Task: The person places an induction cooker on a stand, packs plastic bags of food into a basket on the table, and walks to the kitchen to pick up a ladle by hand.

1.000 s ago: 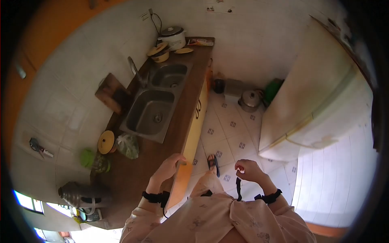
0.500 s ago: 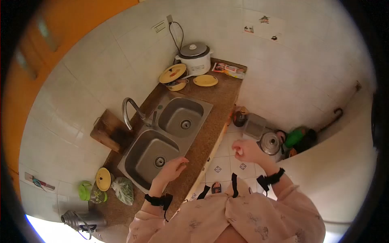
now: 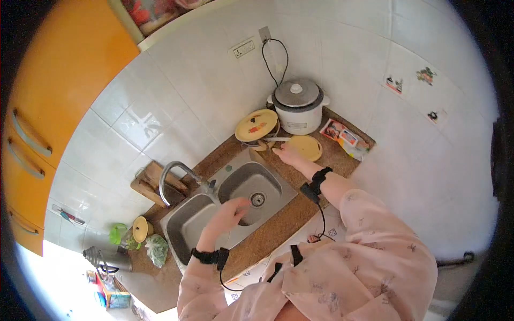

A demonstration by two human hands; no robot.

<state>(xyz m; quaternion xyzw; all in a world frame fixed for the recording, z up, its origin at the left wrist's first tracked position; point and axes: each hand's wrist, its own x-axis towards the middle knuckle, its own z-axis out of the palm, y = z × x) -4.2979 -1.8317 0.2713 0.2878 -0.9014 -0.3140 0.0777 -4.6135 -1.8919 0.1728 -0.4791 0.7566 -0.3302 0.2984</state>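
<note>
Over the double sink, my left hand hangs with its fingers loosely bent and parted, touching nothing. My right hand reaches across the counter beside the flat yellow lid; its fingertips are near the yellow pot, and I cannot make out whether they touch anything. A yellow lid with a red pattern rests tilted on that pot, with a pale handle sticking out to the right. Behind them stands a white rice cooker with its lid on.
The curved faucet rises behind the sink, near wooden cutting boards. A food packet lies at the right corner. On the left are a bag of greens, a small yellow lid and a metal thermos. Orange cabinets hang upper left.
The view has moved toward the counter and its far corner. My right hand has gone from above the floor to beside the yellow lid. My left hand is now over the sink.
</note>
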